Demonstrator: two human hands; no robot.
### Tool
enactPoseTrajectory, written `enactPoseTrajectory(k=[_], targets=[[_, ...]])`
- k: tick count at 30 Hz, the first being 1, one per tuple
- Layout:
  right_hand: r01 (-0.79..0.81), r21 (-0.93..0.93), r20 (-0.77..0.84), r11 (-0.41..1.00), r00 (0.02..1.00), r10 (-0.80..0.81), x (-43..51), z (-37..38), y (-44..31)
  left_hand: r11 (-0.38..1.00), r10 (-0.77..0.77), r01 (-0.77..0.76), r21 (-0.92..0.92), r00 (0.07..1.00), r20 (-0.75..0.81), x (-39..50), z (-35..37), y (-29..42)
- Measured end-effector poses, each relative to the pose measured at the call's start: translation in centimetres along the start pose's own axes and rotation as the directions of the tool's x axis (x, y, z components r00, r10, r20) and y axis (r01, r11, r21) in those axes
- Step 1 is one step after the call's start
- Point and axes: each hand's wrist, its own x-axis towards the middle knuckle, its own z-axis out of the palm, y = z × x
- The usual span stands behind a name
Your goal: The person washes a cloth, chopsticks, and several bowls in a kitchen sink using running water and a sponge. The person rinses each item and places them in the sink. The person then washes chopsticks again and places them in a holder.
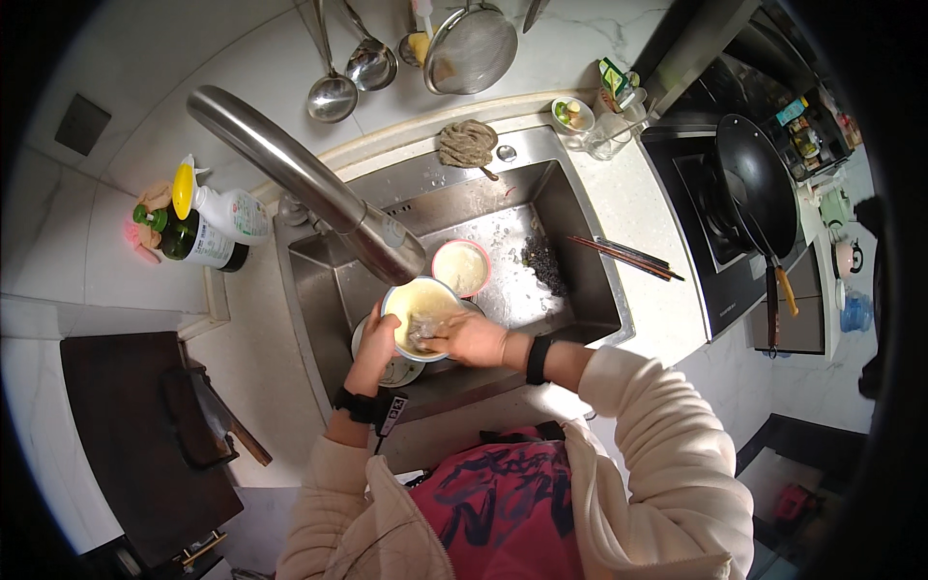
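My left hand (378, 339) grips the rim of a pale yellow bowl with a blue edge (406, 301), tilted over the sink. Inside that bowl my right hand (471, 338) presses a greyish scrubber (422, 330), blurred, perhaps steel wool. A bowl with a red rim (462, 267) sits just beyond in the steel sink (478, 217), holding cloudy liquid. Beneath my hands are plates (400, 373), partly hidden. The faucet (380, 243) hangs right above the held bowl. Dark food scraps (544, 264) lie on the basin floor to the right.
Chopsticks (627, 257) rest across the right sink edge. A brown rag (467, 143) lies at the back rim. Spray and soap bottles (225, 210) stand at left, near a cleaver (214, 413) on a dark board (123, 435). A wok (757, 181) sits on the stove.
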Motion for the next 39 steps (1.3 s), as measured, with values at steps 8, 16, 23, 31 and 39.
enactPoseTrajectory(k=[8, 16, 23, 31, 39], targets=[[0.41, -0.545, 0.16, 0.731, 0.907, -0.39, 0.9, -0.3, 6.4, 0.937, -0.284, 0.219, 0.273, 0.932, 0.224, 0.5, 0.2, 1.0], [-0.304, 0.151, -0.011, 0.941, 0.951, 0.309, -0.1, 1.0, -1.9, 0.999, -0.011, 0.012, 0.036, 0.999, -0.05, 2.0, 1.2, -0.6], [-0.376, 0.914, 0.292, 0.154, 0.871, 0.394, 1.8, -1.7, 0.4, 0.963, -0.257, 0.228, 0.145, 0.941, 0.222, 1.4, 0.0, 0.0], [0.154, 0.855, 0.297, -0.495, 0.637, 0.711, 1.4, -3.2, 2.2, 0.82, 0.263, 0.012, -0.572, 0.88, 0.395, -1.3, 0.5, -0.3], [-0.02, 0.984, -0.139, 0.176, 0.529, 0.837, 1.6, -3.4, 1.8, 0.916, 0.195, -0.05, -0.398, 0.922, 0.334, -1.0, 0.2, -0.5]])
